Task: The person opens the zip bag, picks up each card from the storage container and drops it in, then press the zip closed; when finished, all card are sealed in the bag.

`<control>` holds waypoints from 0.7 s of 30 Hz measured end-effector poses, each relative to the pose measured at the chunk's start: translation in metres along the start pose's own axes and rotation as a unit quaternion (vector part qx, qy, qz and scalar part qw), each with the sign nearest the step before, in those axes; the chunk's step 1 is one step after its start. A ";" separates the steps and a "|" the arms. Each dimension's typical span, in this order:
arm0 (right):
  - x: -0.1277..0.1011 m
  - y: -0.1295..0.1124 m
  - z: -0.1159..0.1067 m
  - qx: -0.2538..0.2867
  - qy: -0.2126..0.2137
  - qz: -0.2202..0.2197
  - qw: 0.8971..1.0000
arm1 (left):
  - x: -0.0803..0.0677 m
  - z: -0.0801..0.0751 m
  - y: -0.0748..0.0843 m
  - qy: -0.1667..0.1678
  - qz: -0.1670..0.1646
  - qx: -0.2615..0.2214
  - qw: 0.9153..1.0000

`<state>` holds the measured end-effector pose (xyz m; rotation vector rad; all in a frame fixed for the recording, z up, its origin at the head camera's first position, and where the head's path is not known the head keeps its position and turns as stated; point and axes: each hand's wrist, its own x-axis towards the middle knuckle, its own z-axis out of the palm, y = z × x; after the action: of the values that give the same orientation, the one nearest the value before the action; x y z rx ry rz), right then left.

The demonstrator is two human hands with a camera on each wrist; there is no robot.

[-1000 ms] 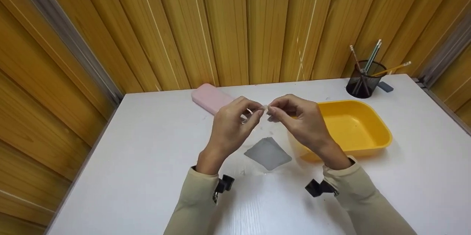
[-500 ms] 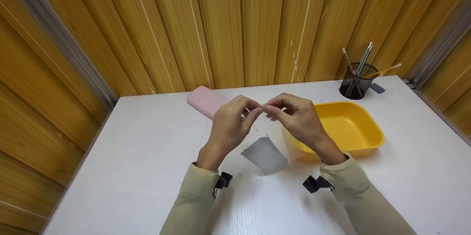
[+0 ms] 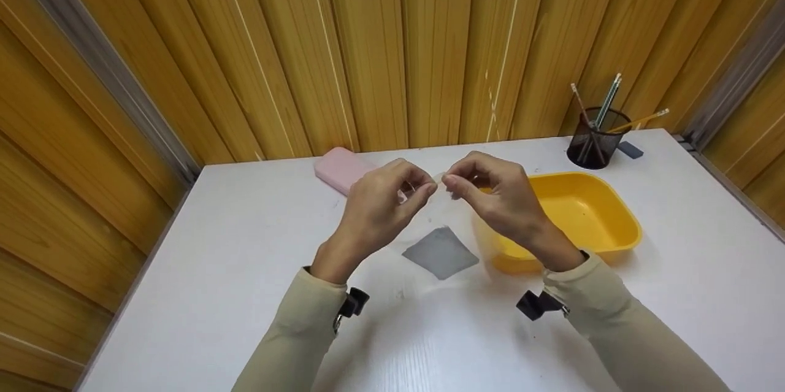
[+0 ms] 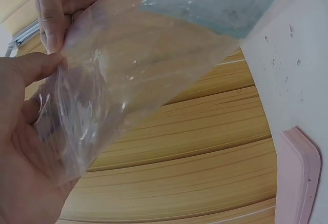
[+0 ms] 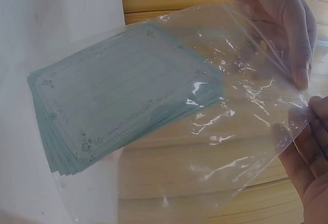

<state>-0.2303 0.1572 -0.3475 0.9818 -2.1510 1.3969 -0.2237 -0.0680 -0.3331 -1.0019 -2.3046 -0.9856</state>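
A transparent plastic zip bag [image 5: 246, 126] hangs between my hands, its top edge up. Inside lies a stack of pale green patterned paper sheets [image 5: 128, 90], which looks grey in the head view. My left hand [image 3: 386, 202] pinches the top edge between thumb and fingers. Just across from it, my right hand [image 3: 497, 196] pinches the same edge, with a small gap between the two sets of fingertips. The left wrist view shows the bag's film bunched and creased against the left palm. Parts of the film are too see-through to make out in the head view.
A yellow plastic tub [image 3: 619, 214] stands right of the hands, partly behind the right one. At the back left lies a pink case [image 3: 343, 168]. A black mesh pencil cup [image 3: 592, 146] with several pencils and a dark grey block [image 3: 630, 149] are at the back right.
My fingertips came together along the bag's edge half a second ago and are now slightly apart again. The sheets in the bag have swung a little. The head view has shifted slightly.
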 end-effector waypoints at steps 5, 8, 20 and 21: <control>0.007 -0.003 -0.008 -0.042 -0.106 -0.009 0.993 | -0.003 -0.005 0.000 -0.033 0.003 0.006 0.999; 0.013 -0.001 -0.010 -0.062 -0.166 -0.042 0.983 | -0.002 -0.007 -0.003 -0.046 0.018 0.012 0.999; 0.012 0.011 -0.009 -0.126 -0.168 -0.181 0.961 | -0.002 -0.011 -0.008 -0.074 0.063 0.066 0.993; 0.011 0.012 -0.009 -0.128 -0.162 -0.190 0.960 | -0.003 -0.011 -0.008 -0.075 0.066 0.071 0.993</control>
<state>-0.2465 0.1644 -0.3442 1.5009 -2.1366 0.7978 -0.2270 -0.0814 -0.3313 -1.1861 -2.3553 -0.7063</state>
